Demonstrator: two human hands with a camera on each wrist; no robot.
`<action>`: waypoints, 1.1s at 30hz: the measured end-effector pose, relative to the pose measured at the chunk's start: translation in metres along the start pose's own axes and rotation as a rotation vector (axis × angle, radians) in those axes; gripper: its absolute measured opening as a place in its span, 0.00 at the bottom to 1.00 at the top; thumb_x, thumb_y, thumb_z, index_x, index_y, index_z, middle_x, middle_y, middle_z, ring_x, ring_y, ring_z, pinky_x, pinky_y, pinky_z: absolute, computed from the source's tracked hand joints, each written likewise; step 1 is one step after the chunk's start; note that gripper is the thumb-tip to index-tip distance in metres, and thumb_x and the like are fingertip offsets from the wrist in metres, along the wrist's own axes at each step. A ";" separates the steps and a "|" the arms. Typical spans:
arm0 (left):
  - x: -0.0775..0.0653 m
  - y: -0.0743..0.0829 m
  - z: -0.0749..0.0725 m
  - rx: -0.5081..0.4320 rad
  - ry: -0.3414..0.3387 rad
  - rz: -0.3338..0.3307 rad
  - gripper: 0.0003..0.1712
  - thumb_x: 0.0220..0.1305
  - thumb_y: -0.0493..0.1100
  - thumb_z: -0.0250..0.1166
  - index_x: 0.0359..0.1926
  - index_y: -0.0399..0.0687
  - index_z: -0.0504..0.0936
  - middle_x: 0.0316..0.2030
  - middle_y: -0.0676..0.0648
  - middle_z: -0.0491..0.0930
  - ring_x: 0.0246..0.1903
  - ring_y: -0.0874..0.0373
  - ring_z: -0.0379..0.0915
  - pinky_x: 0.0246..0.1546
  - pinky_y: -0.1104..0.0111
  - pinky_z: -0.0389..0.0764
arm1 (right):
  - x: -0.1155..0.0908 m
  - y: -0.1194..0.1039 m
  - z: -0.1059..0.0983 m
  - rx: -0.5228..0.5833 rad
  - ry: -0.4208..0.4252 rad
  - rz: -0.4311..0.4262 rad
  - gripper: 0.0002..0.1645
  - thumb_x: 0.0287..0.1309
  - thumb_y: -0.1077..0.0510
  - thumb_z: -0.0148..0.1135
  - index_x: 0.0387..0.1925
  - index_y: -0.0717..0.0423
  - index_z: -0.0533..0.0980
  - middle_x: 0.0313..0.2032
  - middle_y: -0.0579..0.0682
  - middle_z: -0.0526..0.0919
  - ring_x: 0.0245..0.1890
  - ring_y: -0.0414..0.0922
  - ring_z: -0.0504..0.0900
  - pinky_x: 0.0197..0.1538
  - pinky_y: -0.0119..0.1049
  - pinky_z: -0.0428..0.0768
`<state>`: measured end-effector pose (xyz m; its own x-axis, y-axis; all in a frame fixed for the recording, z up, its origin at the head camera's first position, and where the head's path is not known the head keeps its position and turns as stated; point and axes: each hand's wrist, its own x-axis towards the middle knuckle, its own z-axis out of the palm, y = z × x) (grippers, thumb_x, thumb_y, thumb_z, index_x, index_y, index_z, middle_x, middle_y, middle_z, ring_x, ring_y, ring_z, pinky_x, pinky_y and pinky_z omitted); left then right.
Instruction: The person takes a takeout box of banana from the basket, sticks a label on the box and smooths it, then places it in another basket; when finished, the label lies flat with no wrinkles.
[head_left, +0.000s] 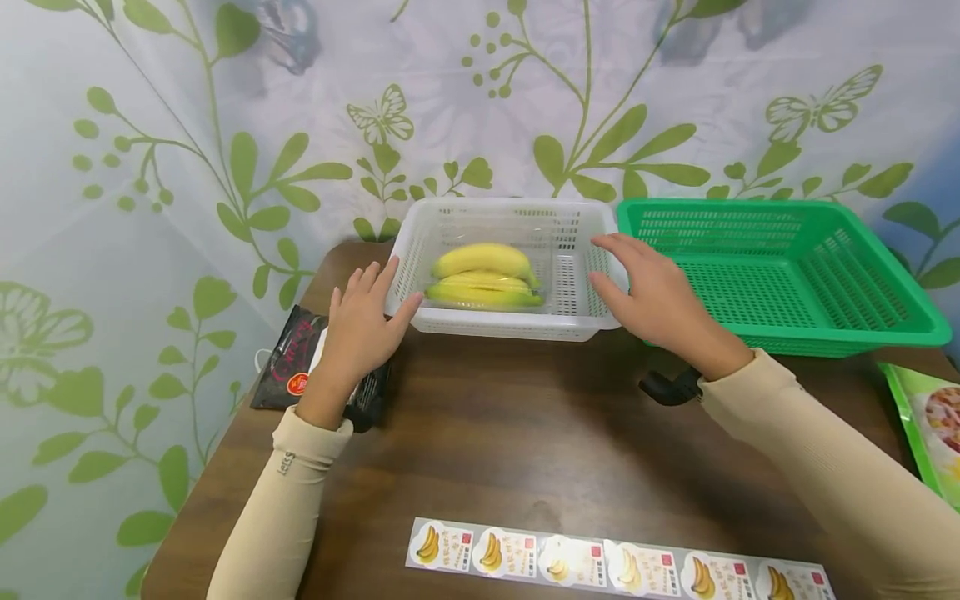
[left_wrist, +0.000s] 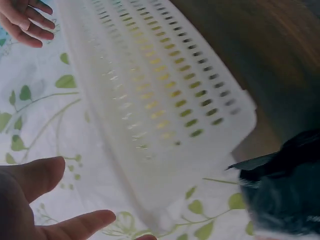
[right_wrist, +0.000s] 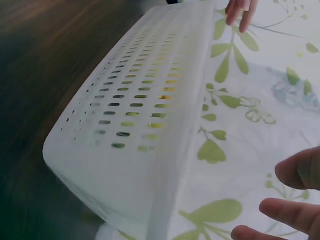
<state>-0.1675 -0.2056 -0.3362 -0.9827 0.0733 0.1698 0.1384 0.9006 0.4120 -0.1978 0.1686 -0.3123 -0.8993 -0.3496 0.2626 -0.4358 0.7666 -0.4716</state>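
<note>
The brown wood-grained desk [head_left: 525, 433] stretches before us, the green rectangular plastic basket [head_left: 825, 337] at two o'clock, the white perforated plastic basket [head_left: 495, 321] at twelve. We judge the white basket light, stiff and slightly slippery, best held under its rim at its nine and three o'clock ends, near which our left hand [head_left: 363, 321] and right hand [head_left: 658, 293] hover, fingers spread, gripping nothing. Inside it, clear-wrapped yellow bananas [head_left: 483, 265] look soft, easily bruised.
</note>
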 end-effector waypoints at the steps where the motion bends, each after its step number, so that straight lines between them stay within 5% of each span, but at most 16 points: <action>1: 0.001 -0.002 0.001 -0.003 0.003 -0.011 0.42 0.76 0.66 0.49 0.80 0.50 0.57 0.76 0.34 0.57 0.77 0.35 0.43 0.70 0.32 0.39 | 0.004 0.001 0.003 0.011 0.011 0.002 0.31 0.75 0.47 0.53 0.72 0.56 0.68 0.70 0.59 0.70 0.70 0.59 0.67 0.66 0.63 0.66; 7: 0.004 -0.014 0.009 0.038 -0.001 -0.081 0.38 0.77 0.62 0.50 0.79 0.48 0.60 0.73 0.36 0.63 0.75 0.35 0.49 0.70 0.32 0.37 | 0.029 0.002 0.023 0.115 -0.067 0.092 0.27 0.74 0.49 0.52 0.69 0.55 0.71 0.59 0.58 0.80 0.57 0.57 0.80 0.58 0.57 0.76; 10: 0.005 -0.019 0.011 0.033 0.003 -0.092 0.34 0.79 0.56 0.50 0.78 0.48 0.61 0.69 0.36 0.69 0.71 0.36 0.59 0.71 0.34 0.38 | 0.038 0.003 0.031 0.071 -0.168 0.135 0.32 0.75 0.46 0.50 0.73 0.54 0.66 0.60 0.60 0.78 0.52 0.57 0.82 0.53 0.58 0.77; 14: 0.009 -0.024 0.013 -0.024 0.022 -0.065 0.32 0.79 0.50 0.50 0.78 0.45 0.62 0.65 0.33 0.74 0.65 0.36 0.69 0.71 0.39 0.51 | 0.048 0.002 0.039 -0.023 -0.279 0.150 0.39 0.76 0.41 0.46 0.79 0.55 0.56 0.69 0.63 0.70 0.60 0.60 0.77 0.59 0.61 0.72; 17: 0.011 -0.028 0.013 -0.093 0.015 -0.052 0.32 0.79 0.49 0.50 0.78 0.45 0.60 0.65 0.34 0.73 0.64 0.37 0.70 0.66 0.42 0.63 | 0.052 0.001 0.045 -0.033 -0.336 0.166 0.43 0.76 0.37 0.42 0.81 0.54 0.49 0.71 0.63 0.66 0.67 0.61 0.70 0.64 0.63 0.68; 20: 0.014 -0.030 0.014 -0.153 -0.014 -0.058 0.33 0.79 0.50 0.49 0.79 0.47 0.58 0.66 0.34 0.73 0.63 0.38 0.71 0.61 0.43 0.70 | 0.055 0.000 0.049 -0.015 -0.366 0.191 0.45 0.76 0.35 0.39 0.82 0.53 0.44 0.67 0.64 0.72 0.62 0.60 0.75 0.59 0.62 0.72; 24: 0.017 -0.031 0.016 -0.193 -0.049 -0.063 0.33 0.80 0.49 0.48 0.80 0.47 0.57 0.69 0.35 0.70 0.65 0.39 0.69 0.63 0.44 0.69 | 0.056 0.001 0.053 0.005 -0.367 0.216 0.45 0.76 0.36 0.37 0.82 0.52 0.41 0.61 0.65 0.78 0.56 0.59 0.80 0.56 0.60 0.75; 33: 0.019 -0.037 0.016 -0.246 -0.066 -0.057 0.33 0.80 0.46 0.48 0.80 0.44 0.55 0.70 0.33 0.66 0.69 0.39 0.64 0.68 0.44 0.63 | 0.065 0.001 0.064 0.086 -0.392 0.223 0.43 0.78 0.39 0.37 0.82 0.50 0.38 0.66 0.66 0.72 0.63 0.61 0.76 0.63 0.61 0.70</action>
<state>-0.1934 -0.2305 -0.3619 -0.9946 0.0607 0.0845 0.1004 0.7737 0.6256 -0.2589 0.1120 -0.3495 -0.9100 -0.3715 -0.1841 -0.2164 0.8044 -0.5532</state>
